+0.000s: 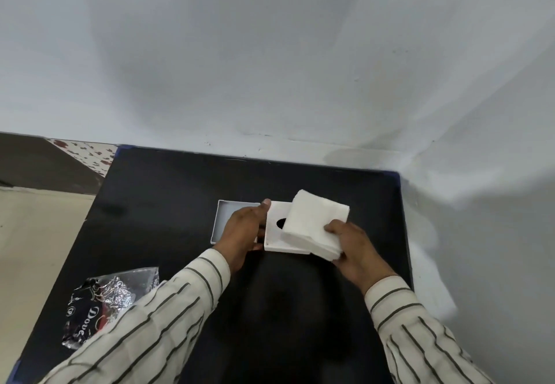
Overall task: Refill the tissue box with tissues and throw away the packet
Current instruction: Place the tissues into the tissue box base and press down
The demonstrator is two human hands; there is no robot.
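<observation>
A black tabletop point(168, 191) is set into a corner formed by two pale walls point(270, 53), its far and right edges lying against them. Two arms in cream sleeves with dark stripes point(168, 308) are reached in from the near edge toward the middle of the tabletop.

A crumpled, shiny packet point(99, 302) with dark printing is seen near the near left corner of the tabletop, partly covered by the left sleeve.

Around the middle of the tabletop, slightly toward the far edge, a shallow white tray point(226, 212) lies open side up, its right part hidden behind the left hand point(243, 233). Just to its right a white box lid point(277, 233) with a dark oval hole is held at its left edge by the left hand, with the thumb on its far corner and the fingers curled around the near side.

A stack of white tissues point(315, 221) is gripped at its near right corner by the right hand point(354, 248), the thumb pressed on top and the fingers closed underneath. The stack is held tilted over the right part of the lid, partly covering the hole.
</observation>
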